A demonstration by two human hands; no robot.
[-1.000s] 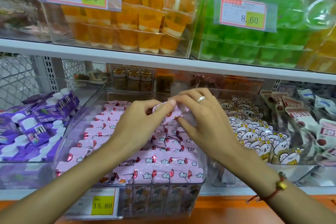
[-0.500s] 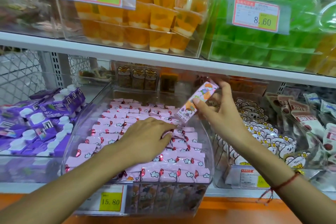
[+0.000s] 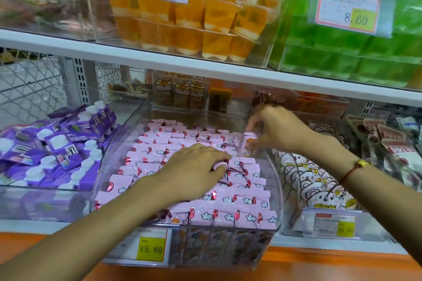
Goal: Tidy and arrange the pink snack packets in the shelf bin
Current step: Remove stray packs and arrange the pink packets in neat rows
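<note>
Two hands work the clear bin [image 3: 275, 180]: left hand [image 3: 194, 172] lies flat, steadying pink packets [image 3: 228, 212]; right hand [image 3: 277, 131] pinches one packet [image 3: 247, 143], slotting it upright at the right wall.

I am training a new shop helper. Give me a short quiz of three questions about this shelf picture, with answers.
1. True or false: the left hand lies on the pink snack packets.
2. Which hand holds a single packet at the clear bin's right wall?
3. What price shows on the bin's label: A 8.60, B 15.80, C 5.80?

Key: 1 true; 2 right hand; 3 B.
</note>
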